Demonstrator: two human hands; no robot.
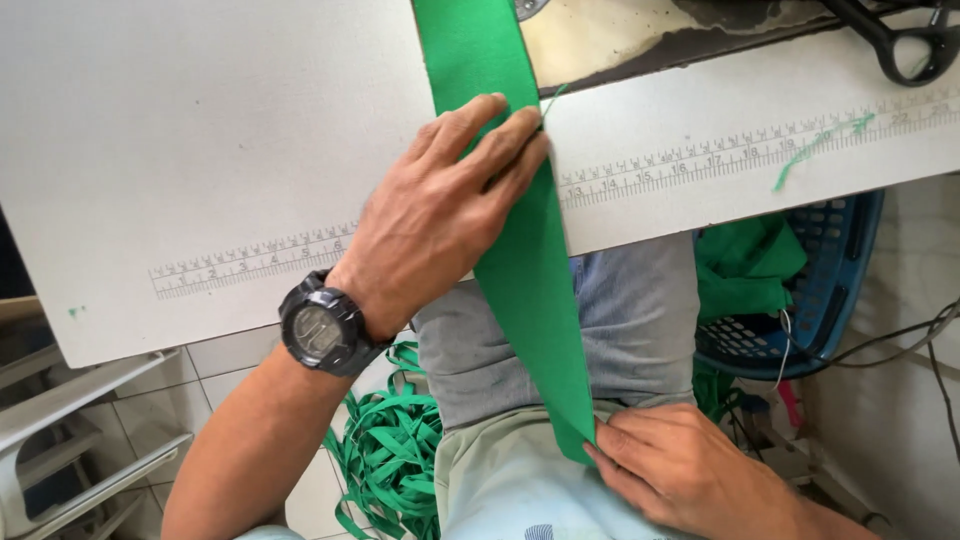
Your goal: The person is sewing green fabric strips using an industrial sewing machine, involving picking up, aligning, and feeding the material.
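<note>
A pale grey surface (200, 130) with a printed ruler scale along its near edge fills the top of the view. A green fabric strip (520, 260) runs down across it and over the person's lap. The left hand (440, 215) lies flat on the strip, fingers spread and pressing it to the surface. The right hand (680, 465) pinches the strip's lower end at the lap. Green ribbon scraps (385, 450) lie on the tiled floor, and a blue basket (830, 290) holds green cloth.
</note>
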